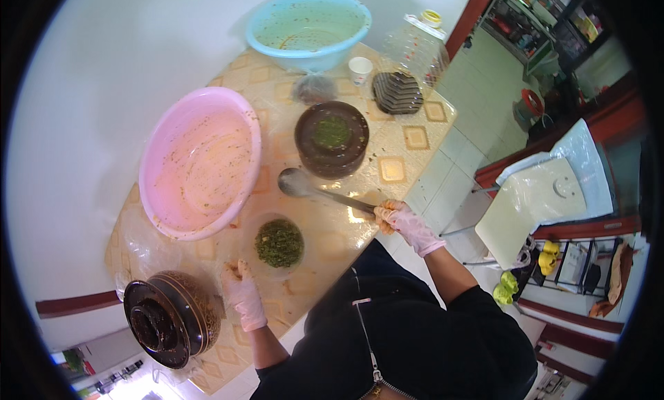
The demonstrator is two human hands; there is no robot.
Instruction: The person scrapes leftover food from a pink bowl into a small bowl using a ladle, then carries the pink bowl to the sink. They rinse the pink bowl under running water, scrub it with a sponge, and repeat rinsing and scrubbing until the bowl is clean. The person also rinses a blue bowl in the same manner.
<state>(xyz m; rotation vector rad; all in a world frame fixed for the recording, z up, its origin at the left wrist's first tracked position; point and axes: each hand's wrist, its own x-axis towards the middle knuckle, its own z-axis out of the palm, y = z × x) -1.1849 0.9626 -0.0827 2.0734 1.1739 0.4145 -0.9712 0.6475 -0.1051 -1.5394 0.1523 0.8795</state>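
My right hand (407,226), in a thin translucent glove, grips the handle of a long metal spoon (337,196). The spoon's bowl points left, over the table just below a round brown pot (332,164) that has a chopped green mixture (332,131) in its mouth. A clear plastic bowl (249,228) with more chopped green mixture (279,243) stands between my hands. My left hand (245,299), gloved and stained at the fingertips, is by that bowl's left side, fingers partly curled and apart. Left of it stands a dark brown lidded jar (194,296) with gold patterning.
A stained pink basin (202,164) and a blue basin (311,49) sit along the wall. Near the back are a paper cup (360,72), a tied plastic bag (314,88), a dark ridged object (398,94) and a large clear plastic jug (415,49). A chair (539,197) stands at right.
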